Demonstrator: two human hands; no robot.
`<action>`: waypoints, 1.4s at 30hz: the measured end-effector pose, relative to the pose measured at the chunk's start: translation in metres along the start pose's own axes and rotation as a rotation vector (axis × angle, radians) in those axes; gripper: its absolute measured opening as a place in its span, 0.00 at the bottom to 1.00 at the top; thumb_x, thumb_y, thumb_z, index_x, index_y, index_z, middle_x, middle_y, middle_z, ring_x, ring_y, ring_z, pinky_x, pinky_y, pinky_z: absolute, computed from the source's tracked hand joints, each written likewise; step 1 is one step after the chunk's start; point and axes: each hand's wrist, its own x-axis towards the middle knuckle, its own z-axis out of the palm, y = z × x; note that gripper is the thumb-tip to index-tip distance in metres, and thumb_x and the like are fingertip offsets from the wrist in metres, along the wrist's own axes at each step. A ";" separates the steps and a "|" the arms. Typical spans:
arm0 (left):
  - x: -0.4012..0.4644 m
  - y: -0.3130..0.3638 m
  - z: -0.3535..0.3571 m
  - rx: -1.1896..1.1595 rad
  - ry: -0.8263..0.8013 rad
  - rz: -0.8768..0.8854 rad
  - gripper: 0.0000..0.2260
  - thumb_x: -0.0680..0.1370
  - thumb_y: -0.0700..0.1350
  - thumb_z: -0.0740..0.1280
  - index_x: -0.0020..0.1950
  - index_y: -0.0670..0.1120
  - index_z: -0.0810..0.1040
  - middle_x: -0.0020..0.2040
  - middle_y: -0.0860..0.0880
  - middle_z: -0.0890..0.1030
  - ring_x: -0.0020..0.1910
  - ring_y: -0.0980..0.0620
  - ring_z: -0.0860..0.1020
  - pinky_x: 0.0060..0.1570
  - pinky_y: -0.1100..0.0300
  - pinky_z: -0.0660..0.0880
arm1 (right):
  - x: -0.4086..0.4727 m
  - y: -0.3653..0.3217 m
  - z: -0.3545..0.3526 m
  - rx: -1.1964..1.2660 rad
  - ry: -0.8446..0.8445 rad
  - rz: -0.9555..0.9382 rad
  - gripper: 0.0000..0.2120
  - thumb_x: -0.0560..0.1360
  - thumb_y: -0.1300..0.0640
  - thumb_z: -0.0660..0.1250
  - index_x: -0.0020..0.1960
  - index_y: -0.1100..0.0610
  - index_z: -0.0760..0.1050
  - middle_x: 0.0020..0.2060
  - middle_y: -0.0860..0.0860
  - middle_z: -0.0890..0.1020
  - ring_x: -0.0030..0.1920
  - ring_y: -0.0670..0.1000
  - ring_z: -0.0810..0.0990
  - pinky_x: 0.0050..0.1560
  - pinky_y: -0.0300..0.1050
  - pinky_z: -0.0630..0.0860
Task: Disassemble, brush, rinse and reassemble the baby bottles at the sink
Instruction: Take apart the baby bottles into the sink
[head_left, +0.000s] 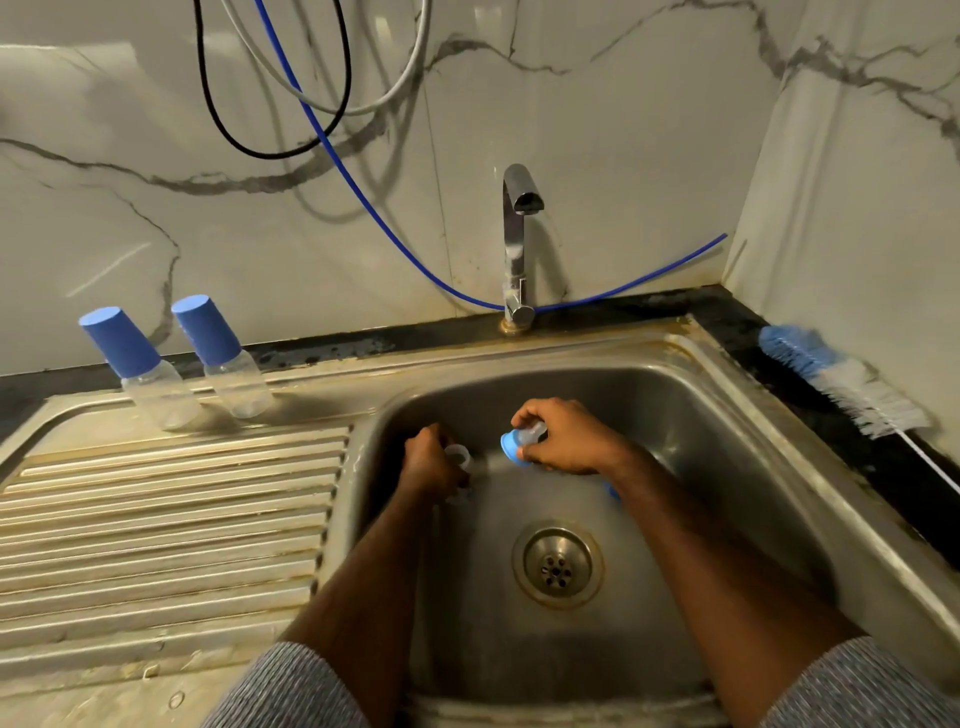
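A clear bottle body was gripped by the left hand inside the sink, and a blue collar with teat was pinched by the right hand. Two capped bottles stood at the drainboard's far edge, and a bottle brush lay on the worktop's right edge.

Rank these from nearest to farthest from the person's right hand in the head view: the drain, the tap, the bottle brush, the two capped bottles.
From the right hand:
1. Drain, below it in the basin.
2. Tap, behind the sink.
3. Bottle brush, right counter.
4. Capped bottles, far left on the drainboard.
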 end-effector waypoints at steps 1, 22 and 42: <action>-0.001 0.000 0.000 -0.002 -0.009 -0.003 0.22 0.65 0.34 0.81 0.55 0.40 0.77 0.55 0.42 0.80 0.34 0.58 0.73 0.24 0.64 0.71 | 0.000 -0.001 0.000 0.004 0.002 0.002 0.16 0.72 0.58 0.75 0.59 0.51 0.79 0.53 0.51 0.81 0.43 0.49 0.83 0.43 0.44 0.84; -0.053 0.031 -0.033 -0.326 0.006 0.219 0.33 0.68 0.37 0.81 0.70 0.47 0.75 0.62 0.45 0.81 0.57 0.50 0.82 0.56 0.49 0.82 | -0.009 -0.024 -0.007 0.411 -0.022 0.010 0.15 0.75 0.64 0.72 0.61 0.57 0.77 0.53 0.56 0.82 0.47 0.52 0.85 0.43 0.39 0.82; -0.060 0.032 -0.048 -0.788 -0.186 0.321 0.19 0.74 0.39 0.73 0.65 0.45 0.78 0.55 0.46 0.86 0.56 0.49 0.84 0.60 0.49 0.80 | -0.017 -0.037 -0.014 0.532 0.130 -0.128 0.10 0.72 0.66 0.75 0.53 0.60 0.83 0.45 0.55 0.86 0.42 0.52 0.87 0.46 0.45 0.84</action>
